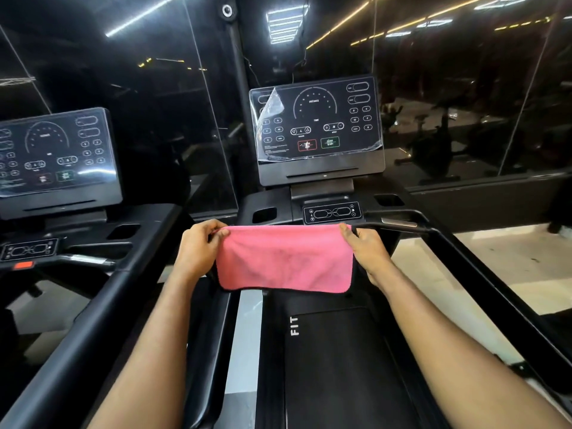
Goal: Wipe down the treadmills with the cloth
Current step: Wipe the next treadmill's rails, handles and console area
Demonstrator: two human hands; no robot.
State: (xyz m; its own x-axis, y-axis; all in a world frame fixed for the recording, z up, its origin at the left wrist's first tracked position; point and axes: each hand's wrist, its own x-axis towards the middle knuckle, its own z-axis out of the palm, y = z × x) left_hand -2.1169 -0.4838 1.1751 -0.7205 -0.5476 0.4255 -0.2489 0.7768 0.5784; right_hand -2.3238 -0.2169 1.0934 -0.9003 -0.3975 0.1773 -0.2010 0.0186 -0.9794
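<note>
- The pink cloth (284, 258) is hanging stretched in the air, above the near treadmill's belt (337, 366) and just before its small control panel (332, 213).
- The left hand (198, 252) and right hand (365, 246) are each pinching a top corner; both grips are holding the cloth.
- No surface is being touched, so wiping seems not yet begun here; the console screen (315, 125) and the second treadmill (58, 156) are probably waiting too.

Two bare hands on two bare forearms
The left hand (198, 252) and right hand (366, 253) are uncovered, with knuckles and finger joints plain to see; the left forearm (148, 351) and right forearm (448, 342) are bare along their whole visible length, slender at the wrists and broadening toward the bottom edge, where the wide lens swells them; anything worn higher up is out of view
</note>
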